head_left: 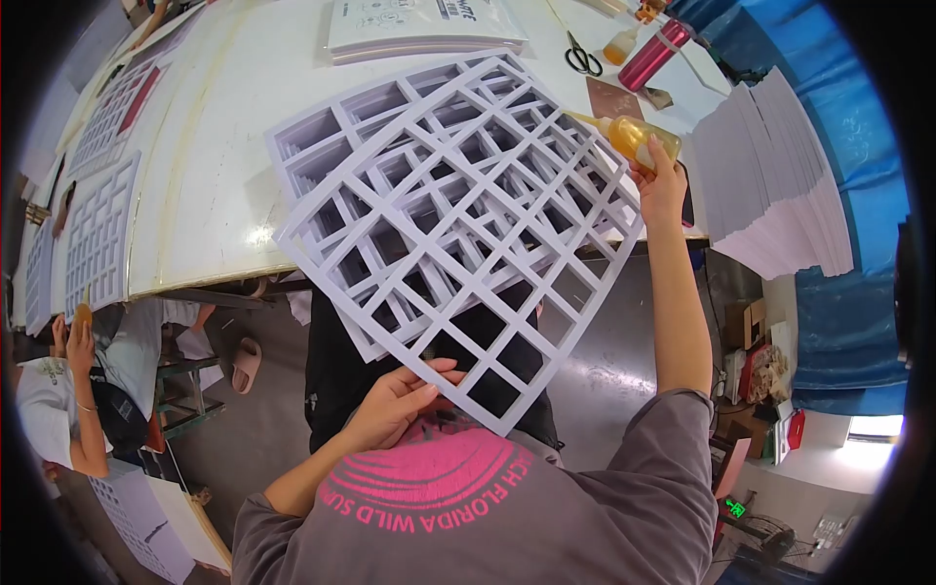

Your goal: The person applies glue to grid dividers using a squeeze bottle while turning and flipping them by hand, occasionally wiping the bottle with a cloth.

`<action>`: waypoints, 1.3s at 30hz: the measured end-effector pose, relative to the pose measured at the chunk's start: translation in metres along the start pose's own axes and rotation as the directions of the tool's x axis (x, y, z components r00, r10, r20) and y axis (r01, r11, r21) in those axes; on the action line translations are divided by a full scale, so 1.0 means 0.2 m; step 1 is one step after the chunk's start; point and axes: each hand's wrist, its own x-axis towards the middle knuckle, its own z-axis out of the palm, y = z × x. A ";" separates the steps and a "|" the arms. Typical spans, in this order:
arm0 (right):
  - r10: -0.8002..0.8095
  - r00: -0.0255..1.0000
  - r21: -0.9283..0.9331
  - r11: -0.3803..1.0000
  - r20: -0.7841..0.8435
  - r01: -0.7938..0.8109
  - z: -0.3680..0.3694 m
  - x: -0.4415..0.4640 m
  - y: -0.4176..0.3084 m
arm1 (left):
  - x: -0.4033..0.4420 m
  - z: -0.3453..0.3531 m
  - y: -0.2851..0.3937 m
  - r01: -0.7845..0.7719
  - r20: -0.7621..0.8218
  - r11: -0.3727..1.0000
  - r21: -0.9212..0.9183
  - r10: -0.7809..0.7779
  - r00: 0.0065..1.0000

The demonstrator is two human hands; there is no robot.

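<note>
My left hand [400, 398] pinches the near-left edge of a white lattice sheet [487, 359] with square cut-outs, thumb on top. The sheet tilts over the table edge and my lap. Beneath it lie several more white lattice sheets [282, 161], partly hidden and turned at different angles. In my right hand [660, 182] is a squeeze bottle [632, 138] of amber liquid, held sideways. Its narrow nozzle points left, over the far-right edge of the lattice sheets. Whether the tip touches them, I cannot tell.
On the white table [210, 175] are scissors [583, 55], a pink flask [655, 56], a second amber bottle [620, 46] and a wrapped printed pack [424, 27]. A tall paper stack [765, 175] stands at right. At left, a co-worker's hands [78, 341] hold another bottle near lattice panels [102, 229].
</note>
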 end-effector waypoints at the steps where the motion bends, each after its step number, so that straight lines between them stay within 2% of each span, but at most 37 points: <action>1: 0.001 1.000 -0.005 1.000 0.001 -0.001 0.00 0.01 0.01 | 0.00 -0.01 0.00 0.007 0.009 1.000 0.002 -0.007 1.000; 7: 0.056 0.997 -0.010 0.998 0.044 -0.055 0.01 -0.20 0.02 | 0.01 -0.01 -0.01 0.014 0.016 1.000 0.009 -0.014 1.000; 10: 0.067 0.983 0.047 0.996 0.170 -0.076 0.05 -0.40 0.01 | 0.02 0.00 -0.01 0.018 0.021 1.000 0.003 -0.018 1.000; 17: 0.195 0.941 -0.005 0.979 0.276 -0.202 0.16 -0.88 -0.03 | 0.03 0.00 0.00 -0.021 0.040 1.000 0.022 0.020 0.999; 25: 0.315 0.842 -0.067 0.945 0.438 -0.319 0.26 -1.24 -0.03 | 0.03 0.00 0.01 -0.031 0.057 0.999 0.037 0.028 0.998; 28: 0.370 0.766 -0.053 0.913 0.526 -0.405 0.29 -1.30 -0.04 | 0.03 -0.02 -0.02 -0.027 0.036 0.998 0.058 0.025 0.999; 29: 0.416 0.737 -0.026 0.879 0.533 -0.477 0.30 -1.30 -0.07 | 0.03 -0.03 -0.02 -0.028 0.028 0.997 0.074 0.026 0.999; 32: 0.469 0.705 0.135 0.775 0.532 -0.617 0.18 -1.18 -0.11 | 0.01 0.02 0.02 -0.142 -0.012 0.990 -0.024 0.142 0.990; 33: 0.410 0.805 0.139 0.851 0.429 -0.507 0.14 -1.12 -0.11 | 0.00 0.02 0.03 -0.225 -0.012 0.973 -0.051 0.225 0.974; 34: 0.369 0.858 0.187 0.872 0.358 -0.453 0.08 -1.04 -0.12 | -0.02 0.03 0.05 -0.268 -0.046 0.963 -0.025 0.267 0.963; 36: 0.169 0.970 0.199 0.959 0.174 -0.203 0.00 -0.86 -0.15 | -0.03 0.03 0.08 -0.328 -0.169 0.944 -0.047 0.316 0.934; 37: 0.081 0.989 0.177 0.979 0.125 -0.103 -0.07 -0.76 -0.15 | -0.04 0.04 0.12 -0.311 -0.209 0.950 -0.036 0.297 0.932; 38: 0.065 0.996 0.136 0.988 0.056 -0.072 -0.13 -0.67 -0.14 | -0.05 0.04 0.14 -0.286 -0.172 0.950 -0.124 0.263 0.949; 39: 0.046 0.999 0.096 0.994 -0.010 -0.045 -0.18 -0.58 -0.14 | -0.06 0.03 0.14 -0.270 -0.165 0.954 -0.132 0.247 0.955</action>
